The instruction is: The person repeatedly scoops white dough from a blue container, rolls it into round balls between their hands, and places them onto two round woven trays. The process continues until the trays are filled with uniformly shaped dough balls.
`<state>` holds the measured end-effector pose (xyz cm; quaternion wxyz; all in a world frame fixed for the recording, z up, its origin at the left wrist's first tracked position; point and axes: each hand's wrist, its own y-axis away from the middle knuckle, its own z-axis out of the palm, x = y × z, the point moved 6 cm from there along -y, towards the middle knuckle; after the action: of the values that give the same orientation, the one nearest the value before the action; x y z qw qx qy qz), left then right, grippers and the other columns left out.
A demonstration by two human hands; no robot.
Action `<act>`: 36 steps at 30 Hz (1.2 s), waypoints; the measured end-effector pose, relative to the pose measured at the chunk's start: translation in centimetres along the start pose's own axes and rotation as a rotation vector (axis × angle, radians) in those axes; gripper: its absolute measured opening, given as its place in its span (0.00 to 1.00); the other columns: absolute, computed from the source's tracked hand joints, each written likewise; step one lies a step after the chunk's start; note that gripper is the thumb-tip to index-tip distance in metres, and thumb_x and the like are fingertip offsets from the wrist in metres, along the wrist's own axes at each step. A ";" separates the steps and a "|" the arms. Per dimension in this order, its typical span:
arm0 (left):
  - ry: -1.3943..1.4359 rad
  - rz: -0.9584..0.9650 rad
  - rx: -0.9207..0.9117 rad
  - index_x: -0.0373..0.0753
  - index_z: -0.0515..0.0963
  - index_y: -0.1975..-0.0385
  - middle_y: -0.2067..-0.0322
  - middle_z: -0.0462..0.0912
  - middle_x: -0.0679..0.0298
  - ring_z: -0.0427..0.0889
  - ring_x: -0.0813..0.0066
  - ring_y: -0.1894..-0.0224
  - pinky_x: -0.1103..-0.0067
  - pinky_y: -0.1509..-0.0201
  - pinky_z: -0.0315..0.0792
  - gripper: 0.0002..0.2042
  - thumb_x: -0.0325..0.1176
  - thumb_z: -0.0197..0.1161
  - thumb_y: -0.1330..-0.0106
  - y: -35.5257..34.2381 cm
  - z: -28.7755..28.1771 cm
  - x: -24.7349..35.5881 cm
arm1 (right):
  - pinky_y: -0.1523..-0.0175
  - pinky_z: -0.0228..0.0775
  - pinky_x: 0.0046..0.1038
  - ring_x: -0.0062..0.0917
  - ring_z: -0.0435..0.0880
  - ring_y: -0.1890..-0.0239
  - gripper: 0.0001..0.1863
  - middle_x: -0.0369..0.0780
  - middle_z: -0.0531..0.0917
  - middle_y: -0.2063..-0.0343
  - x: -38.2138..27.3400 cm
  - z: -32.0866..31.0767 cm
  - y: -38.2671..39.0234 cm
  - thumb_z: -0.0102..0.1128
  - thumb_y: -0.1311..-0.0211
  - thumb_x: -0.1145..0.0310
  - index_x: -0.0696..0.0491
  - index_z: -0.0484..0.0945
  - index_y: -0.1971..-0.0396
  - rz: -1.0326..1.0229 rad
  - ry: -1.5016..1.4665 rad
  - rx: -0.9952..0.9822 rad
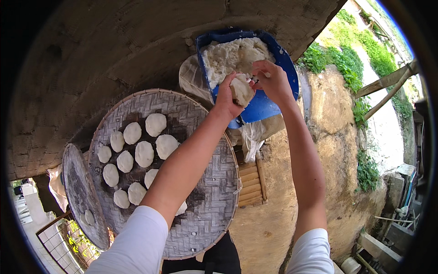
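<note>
dough rounds (144, 154) on woven tray (212, 201), prob a decent size guide. l hand (226, 97) cups dough lump (242, 90) over blue tub (260, 109); best turn it evenly w/ light pressure. r hand (273, 81) right by it, fingers curled, can't tell if pinching anything.
</note>
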<state>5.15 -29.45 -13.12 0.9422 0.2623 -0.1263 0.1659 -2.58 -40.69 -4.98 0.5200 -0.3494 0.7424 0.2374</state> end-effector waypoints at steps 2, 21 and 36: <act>0.062 0.007 0.074 0.47 0.76 0.55 0.59 0.82 0.62 0.85 0.63 0.57 0.64 0.50 0.81 0.15 0.47 0.66 0.33 0.0 -0.3 0.1 | 0.57 0.79 0.31 0.25 0.88 0.59 0.17 0.45 0.86 0.57 -0.1 -0.9 -0.8 0.63 0.32 0.65 0.60 0.81 0.49 -0.056 0.286 0.090; -1.663 0.715 0.119 0.50 0.67 0.35 0.37 0.69 0.49 0.80 0.53 0.45 0.66 0.45 0.76 0.28 0.27 0.59 0.37 -1.5 5.0 3.7 | 0.48 0.78 0.44 0.34 0.83 0.52 0.17 0.41 0.82 0.53 7.8 1.2 2.3 0.45 0.23 0.56 0.51 0.76 0.50 0.442 -1.233 0.366; -0.259 -0.015 -0.153 0.41 0.64 0.33 0.44 0.78 0.60 0.80 0.67 0.42 0.68 0.41 0.77 0.34 0.65 0.44 0.25 5.4 6.7 -1.8 | 0.48 0.74 0.22 0.21 0.84 0.55 0.17 0.43 0.88 0.59 -2.5 1.9 6.3 0.61 0.27 0.64 0.63 0.83 0.51 -0.201 -0.417 0.378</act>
<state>0.44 -29.17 -5.71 0.9365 0.2097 -0.2570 0.1133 -5.75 -34.61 -3.40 0.7381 -0.2618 0.6122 0.1091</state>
